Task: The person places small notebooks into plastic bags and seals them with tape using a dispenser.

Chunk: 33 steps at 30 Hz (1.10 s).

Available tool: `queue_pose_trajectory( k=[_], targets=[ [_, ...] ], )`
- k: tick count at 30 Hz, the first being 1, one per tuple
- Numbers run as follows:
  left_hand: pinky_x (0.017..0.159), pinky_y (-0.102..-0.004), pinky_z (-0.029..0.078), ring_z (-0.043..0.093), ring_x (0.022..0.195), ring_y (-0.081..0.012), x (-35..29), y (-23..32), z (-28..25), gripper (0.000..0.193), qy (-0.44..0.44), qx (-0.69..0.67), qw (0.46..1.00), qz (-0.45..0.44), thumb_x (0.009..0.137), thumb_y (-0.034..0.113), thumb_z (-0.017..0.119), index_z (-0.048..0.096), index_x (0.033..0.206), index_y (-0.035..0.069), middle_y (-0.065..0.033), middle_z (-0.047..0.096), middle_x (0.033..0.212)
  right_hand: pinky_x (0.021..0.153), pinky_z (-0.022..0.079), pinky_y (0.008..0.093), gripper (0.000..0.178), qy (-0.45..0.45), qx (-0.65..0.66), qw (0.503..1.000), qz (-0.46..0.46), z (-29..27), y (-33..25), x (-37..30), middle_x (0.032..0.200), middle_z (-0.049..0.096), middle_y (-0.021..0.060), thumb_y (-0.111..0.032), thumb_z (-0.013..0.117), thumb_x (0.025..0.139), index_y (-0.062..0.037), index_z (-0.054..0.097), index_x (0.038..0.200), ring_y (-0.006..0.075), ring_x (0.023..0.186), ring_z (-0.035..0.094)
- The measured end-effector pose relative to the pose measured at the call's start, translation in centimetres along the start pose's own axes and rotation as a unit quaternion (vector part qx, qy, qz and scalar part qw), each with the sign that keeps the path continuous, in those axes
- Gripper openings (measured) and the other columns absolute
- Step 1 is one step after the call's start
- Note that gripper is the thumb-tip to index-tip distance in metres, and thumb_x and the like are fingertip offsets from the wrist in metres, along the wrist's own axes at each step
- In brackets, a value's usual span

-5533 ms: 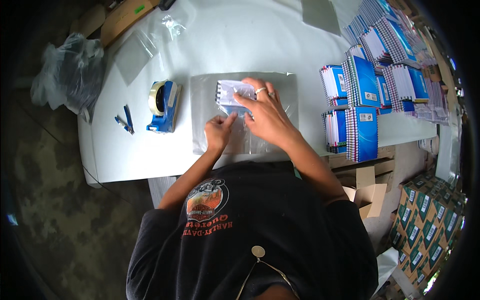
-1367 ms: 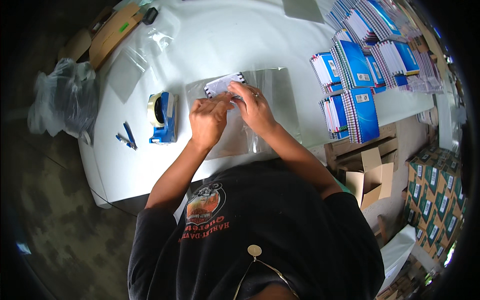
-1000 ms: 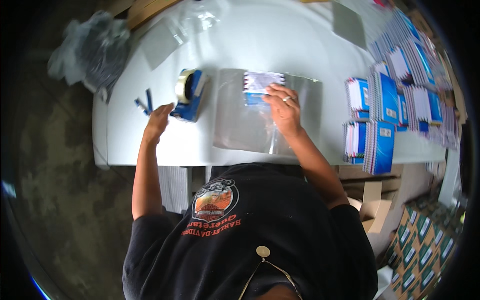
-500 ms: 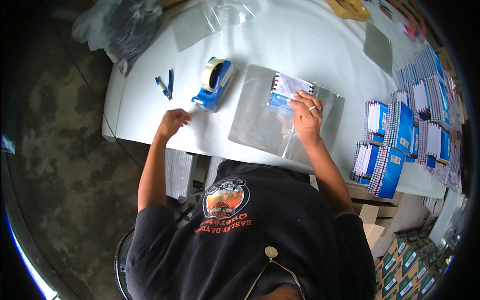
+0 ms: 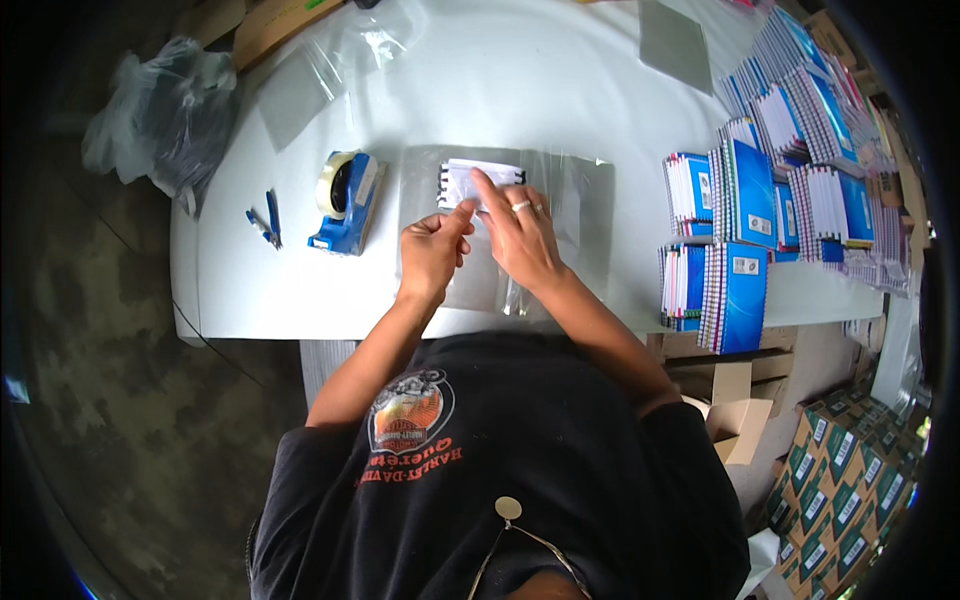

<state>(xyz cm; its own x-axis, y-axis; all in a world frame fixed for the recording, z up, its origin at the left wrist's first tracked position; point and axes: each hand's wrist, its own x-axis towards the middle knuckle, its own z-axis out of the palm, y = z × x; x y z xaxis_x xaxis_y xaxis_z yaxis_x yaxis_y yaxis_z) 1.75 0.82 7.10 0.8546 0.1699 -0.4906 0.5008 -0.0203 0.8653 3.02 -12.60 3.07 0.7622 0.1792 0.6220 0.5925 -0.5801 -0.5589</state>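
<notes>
A small spiral-bound notebook pack, white on top with dark coils at both sides, lies over a stack of clear plastic bags in front of me. My left hand is closed in a pinch at the pack's lower edge; whatever its fingertips hold is too small to make out. Over the pack's lower right part rests my right hand, a ring on one finger, its index finger stretched across the white surface. Both hands' fingertips nearly meet and cover the pack's lower edge.
Left of the bags stand a blue tape dispenser with a clear roll and blue-handled cutters. Stacked blue spiral notebooks line the right side. A grey plastic sheet lies at the back; a plastic bag hangs far left.
My left hand has moved right from beside the tape dispenser to the notebook pack. My right hand has shifted onto the pack's lower part, index finger now extended. The whole view has shifted.
</notes>
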Motion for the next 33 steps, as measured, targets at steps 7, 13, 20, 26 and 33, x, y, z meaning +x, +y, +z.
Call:
queue_pose_trajectory(
  k=[7,13,20,26,33],
  targets=[
    [0.045,-0.0248,0.041,0.052,0.046,-0.0116,2.8,-4.1,-1.7,0.033,-0.007,0.061,0.986,0.154,0.08,0.033,0.071,0.063,0.068,0.004,-0.0043,0.06,0.057,0.085,0.04,0.0402,0.05,-0.085,-0.033,0.996,-0.001,-0.5,-0.6,0.6,0.105,0.051,0.0066,0.004,0.057,0.071,-0.0098,0.058,0.119,0.0265,0.098,0.05],
    [0.06,-0.0375,0.048,0.062,0.071,-0.0258,4.3,-2.2,-9.0,0.027,0.233,0.431,0.834,0.255,0.074,0.028,0.073,0.063,0.095,0.015,-0.0056,0.061,0.079,0.092,0.04,0.0389,0.051,-0.118,-0.068,0.99,-0.034,-1.6,0.4,1.0,0.117,0.054,0.0088,0.008,0.054,0.071,-0.0086,0.058,0.119,0.0281,0.109,0.05],
    [0.051,-0.0231,0.032,0.039,0.06,-0.0095,6.4,0.1,-19.8,0.041,-0.001,0.289,0.956,-0.05,0.09,0.042,0.055,0.067,0.103,0.005,-0.004,0.061,0.079,0.086,0.043,0.0332,0.045,-0.005,-0.059,0.996,-0.063,-0.6,0.6,0.2,0.101,0.064,0.0037,0.007,0.061,0.074,-0.0095,0.06,0.116,0.0204,0.102,0.056],
    [0.077,-0.0276,0.044,0.055,0.088,-0.0162,5.7,-2.8,-23.7,0.033,-0.124,-0.036,0.991,-0.014,0.09,0.031,0.055,0.067,0.098,0.002,-0.0046,0.064,0.094,0.083,0.046,0.0357,0.04,0.019,-0.025,0.997,-0.069,-0.5,0.7,0.2,0.101,0.063,0.0082,0.003,0.068,0.075,-0.0022,0.057,0.113,0.0248,0.095,0.059],
    [0.061,-0.0268,0.049,0.059,0.064,-0.0133,5.3,-6.7,-26.5,0.015,0.14,0.314,0.933,0.106,0.083,0.015,0.064,0.068,0.084,0.0,-0.0069,0.065,0.073,0.081,0.045,0.0382,0.057,0.043,0.029,0.996,-0.079,0.4,2.5,0.0,0.107,0.06,0.0114,0.001,0.07,0.074,-0.0046,0.044,0.124,0.029,0.09,0.057]
  ],
)
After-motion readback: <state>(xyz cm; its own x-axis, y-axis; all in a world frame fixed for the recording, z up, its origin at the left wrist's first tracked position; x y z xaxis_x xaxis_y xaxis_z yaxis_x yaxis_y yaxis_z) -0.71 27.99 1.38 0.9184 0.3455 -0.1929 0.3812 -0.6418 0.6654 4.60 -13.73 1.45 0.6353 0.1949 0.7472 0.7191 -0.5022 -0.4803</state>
